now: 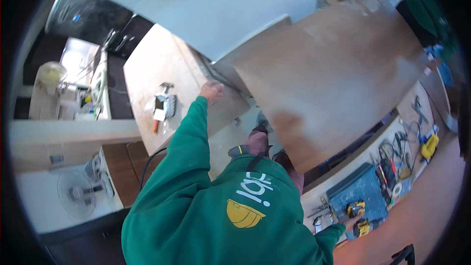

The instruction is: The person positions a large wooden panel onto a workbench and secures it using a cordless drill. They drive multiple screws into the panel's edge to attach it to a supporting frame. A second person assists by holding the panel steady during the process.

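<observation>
My left hand (211, 92) is stretched out at the edge of a pale wooden box-like unit (147, 64). Its fingers are curled, and I cannot make out what, if anything, is in them. A hammer (167, 87) lies on the unit beside a grey-and-white pack (169, 105), with an orange handle (156, 126) next to the pack. Low on the right, my right hand (351, 222) reaches to a yellow-and-black cordless drill (362, 228) and seems closed round it. Another yellow-and-black power tool (355, 209) lies close by on a blue tool case (360, 191).
A large brown wooden panel (333, 78) slants across the right; another person in green (427, 14) is at its far end. Hand tools, cables and a yellow power tool (430, 146) lie along a bench. A fan (78, 191) stands left, and a white wall (230, 10) rises ahead.
</observation>
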The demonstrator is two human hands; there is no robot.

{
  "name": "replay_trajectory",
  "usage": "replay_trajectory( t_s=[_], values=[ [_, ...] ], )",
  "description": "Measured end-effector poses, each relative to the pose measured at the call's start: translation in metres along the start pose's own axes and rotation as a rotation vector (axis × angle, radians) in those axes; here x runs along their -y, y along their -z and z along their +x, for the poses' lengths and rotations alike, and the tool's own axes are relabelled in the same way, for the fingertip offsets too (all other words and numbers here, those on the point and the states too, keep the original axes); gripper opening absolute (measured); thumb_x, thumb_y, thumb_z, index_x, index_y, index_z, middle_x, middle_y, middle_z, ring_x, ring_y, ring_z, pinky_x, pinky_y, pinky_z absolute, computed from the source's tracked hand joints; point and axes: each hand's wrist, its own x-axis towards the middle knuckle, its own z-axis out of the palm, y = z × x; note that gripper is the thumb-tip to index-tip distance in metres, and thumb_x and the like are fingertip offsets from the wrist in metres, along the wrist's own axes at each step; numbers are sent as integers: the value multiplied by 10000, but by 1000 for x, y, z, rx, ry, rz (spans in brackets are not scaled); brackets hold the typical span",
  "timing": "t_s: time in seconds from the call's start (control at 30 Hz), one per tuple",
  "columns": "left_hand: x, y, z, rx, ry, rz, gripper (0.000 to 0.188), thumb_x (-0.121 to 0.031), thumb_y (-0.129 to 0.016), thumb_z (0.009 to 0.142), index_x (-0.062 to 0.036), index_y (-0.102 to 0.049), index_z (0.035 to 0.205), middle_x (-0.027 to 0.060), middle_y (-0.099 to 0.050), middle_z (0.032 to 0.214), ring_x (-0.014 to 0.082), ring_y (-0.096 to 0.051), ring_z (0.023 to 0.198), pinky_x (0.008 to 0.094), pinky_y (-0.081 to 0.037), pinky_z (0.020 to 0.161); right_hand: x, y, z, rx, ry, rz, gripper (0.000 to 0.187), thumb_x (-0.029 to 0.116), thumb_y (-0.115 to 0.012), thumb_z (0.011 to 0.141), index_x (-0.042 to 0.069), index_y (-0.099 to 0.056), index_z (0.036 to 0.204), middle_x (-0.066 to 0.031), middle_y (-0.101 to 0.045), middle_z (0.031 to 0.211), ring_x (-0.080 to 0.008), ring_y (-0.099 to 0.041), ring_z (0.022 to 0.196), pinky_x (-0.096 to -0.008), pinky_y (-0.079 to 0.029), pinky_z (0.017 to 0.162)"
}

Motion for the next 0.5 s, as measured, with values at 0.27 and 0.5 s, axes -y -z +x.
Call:
replay_trajectory(
  t_s=[0.27,0.5],
  values=[
    [53,109,-110,-318,-100,-126,413,-33,-521,917,5,-577,1325,190,-708,1125,260,-729,847,368,-620,690,114,-44,-28,98,-177,-149,504,338,-818,880,52,-633,1252,-90,-635,1267,-217,-610,1019,-403,-503,928],
    [85,219,-85,-639,-134,-265,384,-77,-578,895,-23,-620,1273,161,-720,1084,250,-728,819,358,-586,636,250,-103,-112,488,-149,-365,435,338,-816,879,28,-670,1146,-80,-660,1105,-172,-590,808,-346,-500,719]
  ],
)
